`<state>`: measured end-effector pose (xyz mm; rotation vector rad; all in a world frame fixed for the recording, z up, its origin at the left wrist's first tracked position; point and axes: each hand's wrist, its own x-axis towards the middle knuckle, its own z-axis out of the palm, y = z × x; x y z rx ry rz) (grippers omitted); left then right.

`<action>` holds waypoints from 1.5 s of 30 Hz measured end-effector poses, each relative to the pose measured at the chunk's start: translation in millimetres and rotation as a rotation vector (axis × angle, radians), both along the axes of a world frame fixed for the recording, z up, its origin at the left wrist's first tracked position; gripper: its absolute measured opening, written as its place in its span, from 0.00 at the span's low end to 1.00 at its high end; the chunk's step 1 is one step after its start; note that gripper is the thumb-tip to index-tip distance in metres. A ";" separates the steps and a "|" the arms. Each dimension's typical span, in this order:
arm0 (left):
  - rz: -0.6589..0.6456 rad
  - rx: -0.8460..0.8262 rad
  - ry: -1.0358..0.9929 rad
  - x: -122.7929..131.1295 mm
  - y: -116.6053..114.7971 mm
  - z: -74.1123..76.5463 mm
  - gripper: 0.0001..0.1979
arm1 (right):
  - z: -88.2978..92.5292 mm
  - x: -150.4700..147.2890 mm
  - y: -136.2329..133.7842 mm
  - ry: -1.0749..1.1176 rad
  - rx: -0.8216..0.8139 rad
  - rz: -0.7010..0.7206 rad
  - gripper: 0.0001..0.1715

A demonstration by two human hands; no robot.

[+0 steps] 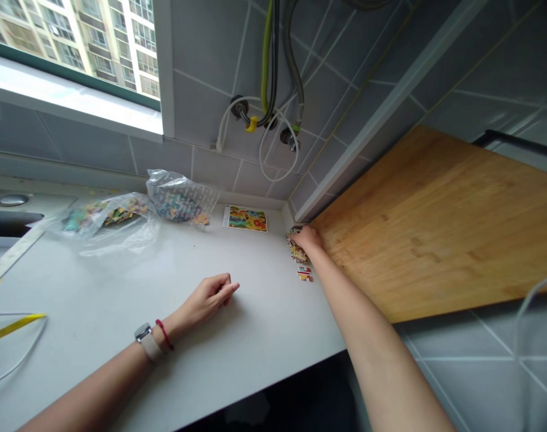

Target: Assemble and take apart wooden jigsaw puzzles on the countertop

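Note:
My left hand [214, 295] hovers or rests over the middle of the white countertop [183, 378], its fingers curled in; whether anything is inside them is hidden. At the counter's right corner, my right hand [307, 239] reaches onto a stack of puzzle pieces [298, 252], its fingertips bent over the upper end of the pile. Just below the stack lie a few loose red, yellow and blue pieces [305, 275]. A colourful picture card [245, 219] lies flat near the back wall, left of the stack.
Two clear plastic bags of puzzle pieces, one [176, 204] beside the other [115, 213], sit at the back left. A wooden board [457, 228] leans along the right side. A white cable with a yellow tag [18, 326] is at far left. Pipes [268, 66] hang behind.

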<state>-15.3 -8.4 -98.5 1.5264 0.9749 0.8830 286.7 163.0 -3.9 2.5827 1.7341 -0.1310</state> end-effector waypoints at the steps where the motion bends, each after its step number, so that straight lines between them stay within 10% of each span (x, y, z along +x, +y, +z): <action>1: 0.005 -0.006 0.006 0.0 0.3 -0.4 0.27 | 1.1 0.2 1.0 0.001 -0.008 0.002 0.28; 18: 0.010 0.013 0.055 0.9 -1.0 5.3 0.26 | -11.1 19.3 2.4 0.049 0.040 0.120 0.30; 29: 0.043 -0.024 -0.046 -0.5 -0.3 4.0 0.24 | 16.6 4.0 -30.8 0.084 0.130 0.336 0.30; 36: 0.386 0.169 -0.022 -9.2 2.3 11.2 0.18 | -30.9 -61.2 -122.1 0.457 -0.064 1.046 0.36; 45: 0.265 0.353 0.248 -26.5 15.1 -3.2 0.22 | -61.9 -86.6 -129.9 0.633 0.007 1.070 0.64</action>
